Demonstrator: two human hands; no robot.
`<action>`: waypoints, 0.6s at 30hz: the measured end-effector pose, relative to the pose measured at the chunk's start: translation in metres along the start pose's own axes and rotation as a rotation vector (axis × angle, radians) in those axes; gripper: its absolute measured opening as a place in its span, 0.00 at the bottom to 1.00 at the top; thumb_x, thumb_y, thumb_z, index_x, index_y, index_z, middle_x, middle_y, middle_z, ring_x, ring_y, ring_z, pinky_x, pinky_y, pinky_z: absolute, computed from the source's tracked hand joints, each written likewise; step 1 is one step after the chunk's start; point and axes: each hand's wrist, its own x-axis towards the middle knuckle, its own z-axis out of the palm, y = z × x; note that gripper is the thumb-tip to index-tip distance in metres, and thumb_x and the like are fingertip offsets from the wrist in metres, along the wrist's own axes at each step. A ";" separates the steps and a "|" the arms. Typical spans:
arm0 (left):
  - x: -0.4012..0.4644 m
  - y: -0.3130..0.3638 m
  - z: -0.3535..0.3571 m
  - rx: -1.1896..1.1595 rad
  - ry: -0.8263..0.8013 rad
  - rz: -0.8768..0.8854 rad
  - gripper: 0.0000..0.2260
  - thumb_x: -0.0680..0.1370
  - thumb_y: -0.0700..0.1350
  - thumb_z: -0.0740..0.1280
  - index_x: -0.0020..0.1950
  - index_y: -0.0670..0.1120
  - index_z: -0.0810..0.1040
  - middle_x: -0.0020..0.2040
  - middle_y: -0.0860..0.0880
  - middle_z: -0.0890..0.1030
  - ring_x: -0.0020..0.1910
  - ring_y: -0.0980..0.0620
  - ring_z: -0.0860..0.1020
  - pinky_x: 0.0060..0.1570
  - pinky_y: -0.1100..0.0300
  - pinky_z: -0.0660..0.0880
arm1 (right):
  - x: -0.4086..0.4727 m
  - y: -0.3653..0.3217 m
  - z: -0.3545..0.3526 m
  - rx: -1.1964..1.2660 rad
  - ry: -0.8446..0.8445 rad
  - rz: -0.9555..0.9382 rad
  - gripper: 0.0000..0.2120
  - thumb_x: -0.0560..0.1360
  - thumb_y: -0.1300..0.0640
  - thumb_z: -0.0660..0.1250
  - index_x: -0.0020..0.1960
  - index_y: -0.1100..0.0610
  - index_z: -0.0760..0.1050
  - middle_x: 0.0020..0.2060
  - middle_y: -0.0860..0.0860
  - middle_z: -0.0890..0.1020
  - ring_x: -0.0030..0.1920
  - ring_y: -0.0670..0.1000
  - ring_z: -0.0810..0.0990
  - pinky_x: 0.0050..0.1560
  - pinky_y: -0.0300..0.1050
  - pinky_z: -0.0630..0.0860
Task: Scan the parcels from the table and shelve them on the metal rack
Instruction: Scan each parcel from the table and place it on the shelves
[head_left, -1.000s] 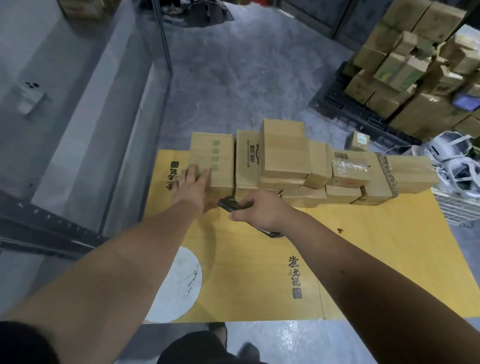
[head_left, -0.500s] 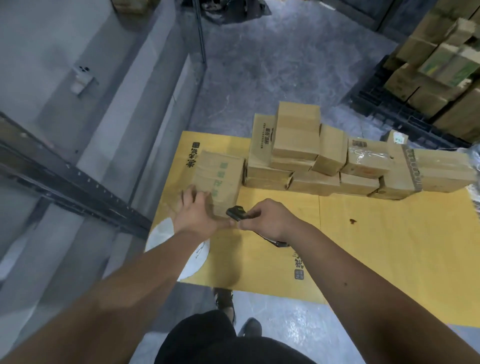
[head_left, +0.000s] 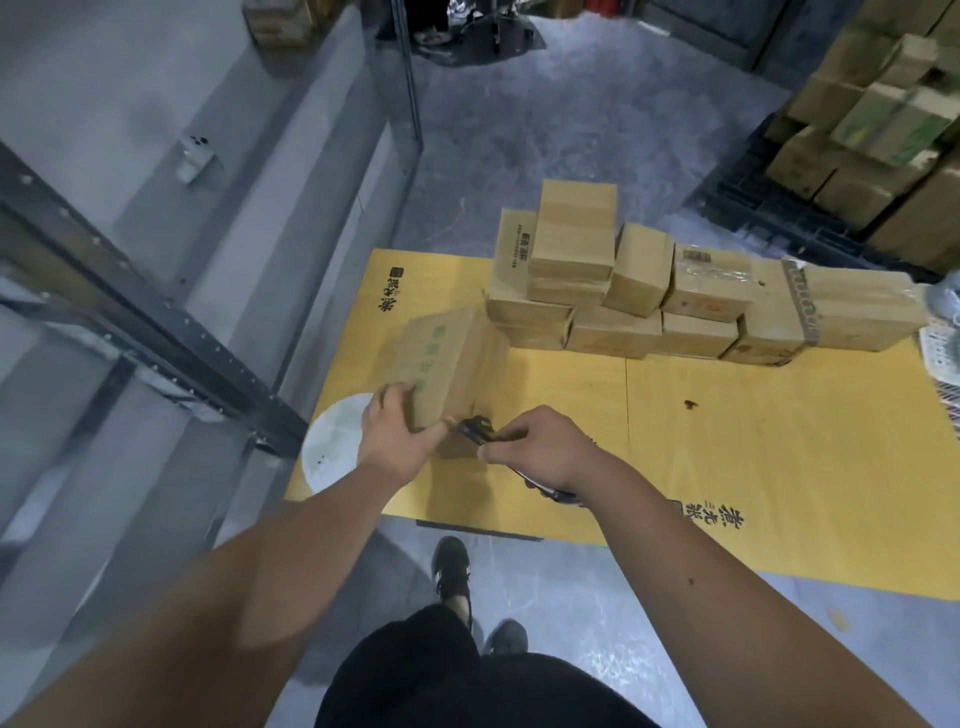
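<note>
Grey concrete floor (head_left: 545, 130) runs under a yellow surface (head_left: 753, 441) printed with dark characters and a white disc near its left edge. Nearest the camera, the person's dark shorts and two dark shoes (head_left: 452, 571) show below the surface's front edge.

Both forearms reach forward over that edge. The right hand (head_left: 540, 454) has its grip curled round a dark handheld scanner (head_left: 480, 431), whose head pokes out to the left of the knuckles and whose tail shows under the wrist. The scanner's head sits just beside the near right corner of a parcel with green print (head_left: 441, 364), pointing at it.

The left hand (head_left: 397, 439) lies on that parcel's near left end: fingers wrap over the top edge and the thumb stretches right along the near face, so this grip holds the box. The thumb tip almost meets the scanner's head. The parcel is tilted, blurred, and stands apart from the others, near the surface's left side, ahead of both hands.

Behind it, a stack of cardboard parcels (head_left: 623, 291) stretches rightward along the far edge, two layers high in places, one box with clear tape across it.

To the left stands the metal rack (head_left: 156, 322), its dark perforated beam crossing diagonally. Far right, more cartons (head_left: 883, 130) are heaped on a black pallet.
</note>
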 end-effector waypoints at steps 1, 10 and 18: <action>-0.003 0.000 0.000 -0.123 -0.057 -0.018 0.41 0.67 0.68 0.68 0.77 0.53 0.66 0.71 0.52 0.71 0.69 0.50 0.71 0.70 0.48 0.71 | -0.005 0.000 -0.003 -0.003 0.008 -0.006 0.24 0.70 0.40 0.76 0.45 0.64 0.82 0.30 0.53 0.74 0.30 0.54 0.71 0.36 0.46 0.67; -0.010 -0.001 0.030 -0.652 0.034 -0.241 0.21 0.83 0.48 0.57 0.74 0.64 0.69 0.63 0.47 0.80 0.58 0.44 0.81 0.61 0.39 0.79 | -0.038 -0.007 -0.013 -0.041 0.039 -0.014 0.20 0.74 0.42 0.76 0.48 0.61 0.84 0.32 0.52 0.75 0.32 0.52 0.71 0.36 0.44 0.67; 0.013 -0.009 -0.016 -0.443 0.185 -0.226 0.25 0.81 0.34 0.53 0.66 0.56 0.80 0.67 0.48 0.80 0.58 0.40 0.82 0.60 0.43 0.81 | -0.025 -0.029 0.002 -0.059 0.049 0.028 0.25 0.73 0.41 0.76 0.51 0.65 0.82 0.30 0.53 0.71 0.23 0.49 0.65 0.33 0.43 0.63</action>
